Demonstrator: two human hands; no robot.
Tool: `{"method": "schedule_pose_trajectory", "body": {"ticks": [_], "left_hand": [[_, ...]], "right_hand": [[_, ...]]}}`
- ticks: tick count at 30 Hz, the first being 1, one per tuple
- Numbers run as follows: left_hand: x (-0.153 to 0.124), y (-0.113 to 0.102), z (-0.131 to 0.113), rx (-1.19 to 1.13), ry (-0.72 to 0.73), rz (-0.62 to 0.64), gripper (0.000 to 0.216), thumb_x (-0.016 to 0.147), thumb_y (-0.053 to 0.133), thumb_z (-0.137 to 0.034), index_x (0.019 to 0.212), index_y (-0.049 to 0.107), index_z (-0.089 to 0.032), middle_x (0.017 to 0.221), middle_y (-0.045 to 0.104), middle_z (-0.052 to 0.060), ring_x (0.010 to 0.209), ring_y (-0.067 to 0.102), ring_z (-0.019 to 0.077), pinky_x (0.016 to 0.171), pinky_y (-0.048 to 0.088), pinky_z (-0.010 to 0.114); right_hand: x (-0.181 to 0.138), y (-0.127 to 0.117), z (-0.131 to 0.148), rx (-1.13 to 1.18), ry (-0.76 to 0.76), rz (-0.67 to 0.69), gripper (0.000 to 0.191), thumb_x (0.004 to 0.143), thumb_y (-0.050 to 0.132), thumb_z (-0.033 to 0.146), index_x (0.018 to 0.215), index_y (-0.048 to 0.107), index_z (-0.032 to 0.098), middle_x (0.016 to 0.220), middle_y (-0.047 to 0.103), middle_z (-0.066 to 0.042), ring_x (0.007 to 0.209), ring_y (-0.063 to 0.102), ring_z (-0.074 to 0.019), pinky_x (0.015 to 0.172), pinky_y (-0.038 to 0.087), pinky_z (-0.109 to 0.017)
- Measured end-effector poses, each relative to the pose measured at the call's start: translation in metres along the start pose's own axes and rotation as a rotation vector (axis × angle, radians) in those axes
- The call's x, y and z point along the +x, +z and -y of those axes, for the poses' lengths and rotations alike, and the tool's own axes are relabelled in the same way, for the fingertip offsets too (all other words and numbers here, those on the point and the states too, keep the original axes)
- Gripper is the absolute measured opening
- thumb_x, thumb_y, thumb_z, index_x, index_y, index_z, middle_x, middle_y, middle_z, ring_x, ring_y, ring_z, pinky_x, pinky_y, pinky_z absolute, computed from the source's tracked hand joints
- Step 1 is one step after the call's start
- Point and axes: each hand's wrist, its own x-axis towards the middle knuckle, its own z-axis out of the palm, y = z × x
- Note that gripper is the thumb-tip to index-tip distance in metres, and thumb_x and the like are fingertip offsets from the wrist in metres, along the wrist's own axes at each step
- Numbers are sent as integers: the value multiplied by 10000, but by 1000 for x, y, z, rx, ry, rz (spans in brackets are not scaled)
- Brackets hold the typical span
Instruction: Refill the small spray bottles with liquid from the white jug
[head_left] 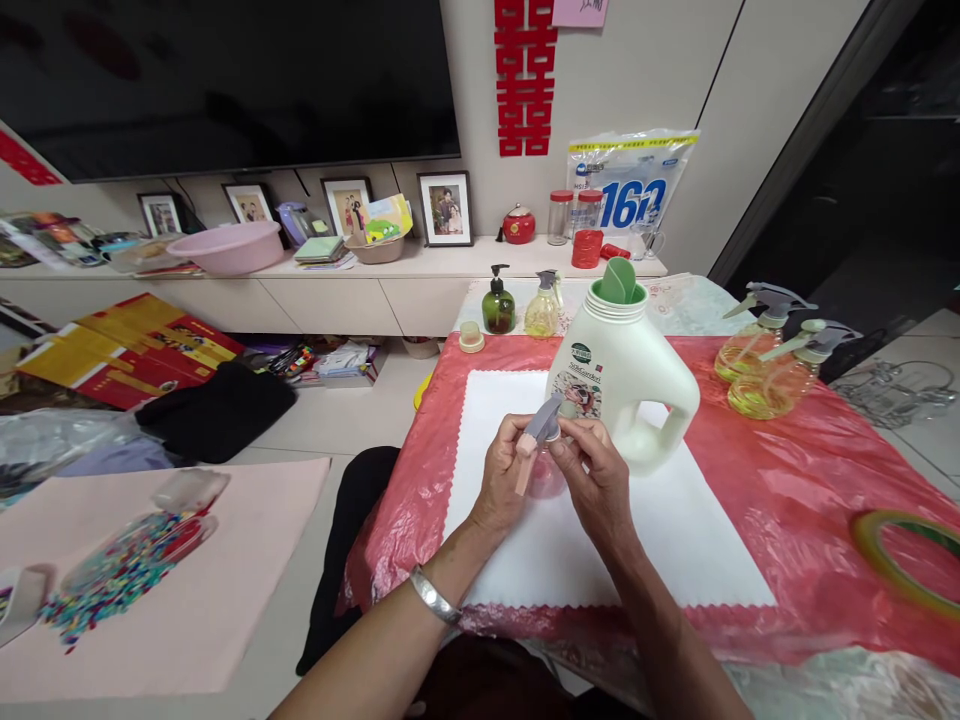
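Both hands are on a small spray bottle (pixel 544 422) with a grey and pink trigger head and a clear body that shows pinkish below. My left hand (pixel 499 478) has its fingers closed around the trigger head. On the other side, my right hand (pixel 598 472) pinches at the collar with thumb and fingers. Just behind the hands stands a large white detergent jug (pixel 628 345), uncapped, with a green pouring spout (pixel 619 282). Under them lies a white scalloped-edge mat (pixel 517 570). The jug's cap may be the pale cap (pixel 471 338) at the far left.
Two spray bottles with yellow liquid, one a clear spray bottle (pixel 772 392), stand at right near a tape roll (pixel 885 575). A green pump bottle (pixel 498 305) and another spray bottle (pixel 541 310) stand behind. Red plastic sheeting (pixel 405 520) covers the table.
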Motion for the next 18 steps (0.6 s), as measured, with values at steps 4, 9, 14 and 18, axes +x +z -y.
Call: {"method": "schedule_pose_trajectory", "body": {"ticks": [4,9,14,18], "left_hand": [[-3,0,-2,100,29,21,346,900,652,-509,1066,637,-205,1020,704,54,966,653,223,912,496,355],[-3,-3,-2,102,49,9,348,914,650,-485,1125,610,-211,1091,702,71,1038,656,241,971,486,390],[-3,-5,-1,43,-1,15,424,855,700,-556,1082,653,-201,1068,731,87,1009,680,268,935,515,414],[-2,-3,0,1,-2,0,409,859,715,-517,1097,658,-189,1059,755,89,1025,693,269,949,513,415]], "right_hand": [[0,1,1,-23,-15,-24,215,976,641,308,1148,689,188,988,571,-29,727,525,-74,661,466,-211],[-1,3,4,-46,-17,-48,200,962,654,296,1129,678,187,959,559,-21,697,510,-71,651,456,-217],[-2,4,3,-20,0,-44,214,937,679,316,1105,660,185,984,554,-14,642,476,-48,615,447,-201],[-1,1,2,14,35,1,225,945,667,345,1100,660,181,990,568,-20,659,490,-58,610,455,-198]]}}
